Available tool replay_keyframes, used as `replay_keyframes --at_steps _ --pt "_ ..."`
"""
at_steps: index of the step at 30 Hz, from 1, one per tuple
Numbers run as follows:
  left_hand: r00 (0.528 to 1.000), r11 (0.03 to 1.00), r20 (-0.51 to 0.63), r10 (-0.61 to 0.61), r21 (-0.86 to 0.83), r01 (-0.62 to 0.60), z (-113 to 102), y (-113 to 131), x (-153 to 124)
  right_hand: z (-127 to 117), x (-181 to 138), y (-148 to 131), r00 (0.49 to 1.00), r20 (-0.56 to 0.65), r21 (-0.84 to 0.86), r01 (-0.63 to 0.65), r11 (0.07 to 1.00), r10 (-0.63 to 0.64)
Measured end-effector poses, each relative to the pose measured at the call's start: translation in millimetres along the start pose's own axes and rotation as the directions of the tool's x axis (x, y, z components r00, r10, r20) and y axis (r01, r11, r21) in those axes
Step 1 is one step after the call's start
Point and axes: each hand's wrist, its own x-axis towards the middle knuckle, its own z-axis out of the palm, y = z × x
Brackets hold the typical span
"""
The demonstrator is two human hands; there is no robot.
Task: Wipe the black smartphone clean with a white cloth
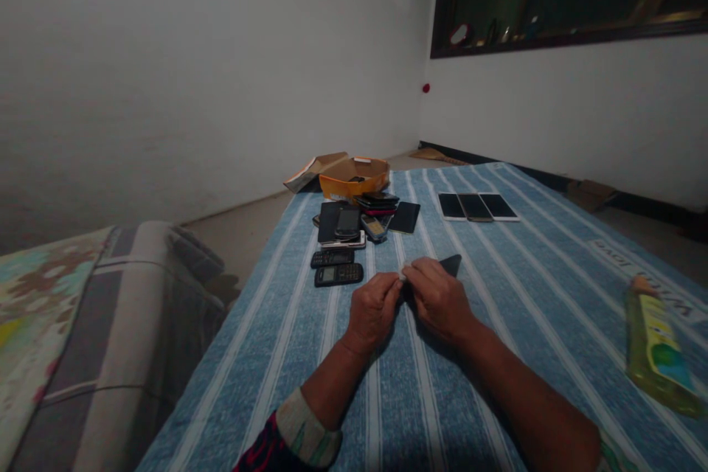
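Over the middle of the striped cloth my two hands meet, fingertips pinched close together. My left hand (375, 312) is closed, thumb against the curled fingers. Also closed is my right hand (441, 299), its fingers bent toward the left hand's. Something small and pale shows between the fingertips, too small to name. A dark flat thing with a pointed corner (452, 264) sticks out behind my right hand; the hand hides most of it. Left of my hands lie two black keypad phones (338, 274), one behind the other.
Behind them are piled phones (347, 221) and a dark flat phone (405, 217). An open orange box (354, 181) stands at the far end. Three smartphones (476, 207) lie side by side at the far right. A yellow-green bottle (661, 354) lies near the right edge.
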Motion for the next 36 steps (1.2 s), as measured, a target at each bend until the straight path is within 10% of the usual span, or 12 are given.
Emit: replay_keyframes --at_steps 17,36 --pt "1.0 1.0 -0.014 0.025 0.011 -0.025 -0.2 -1.9 0.7 -4.7 -8.3 48.8 0.968 -0.106 -0.056 -0.234 0.971 0.227" --pt "0.999 0.999 -0.015 0.031 0.015 -0.031 1.4 -4.0 0.3 -7.4 -2.6 55.2 0.817 -0.161 0.334 -0.483 0.809 0.554"
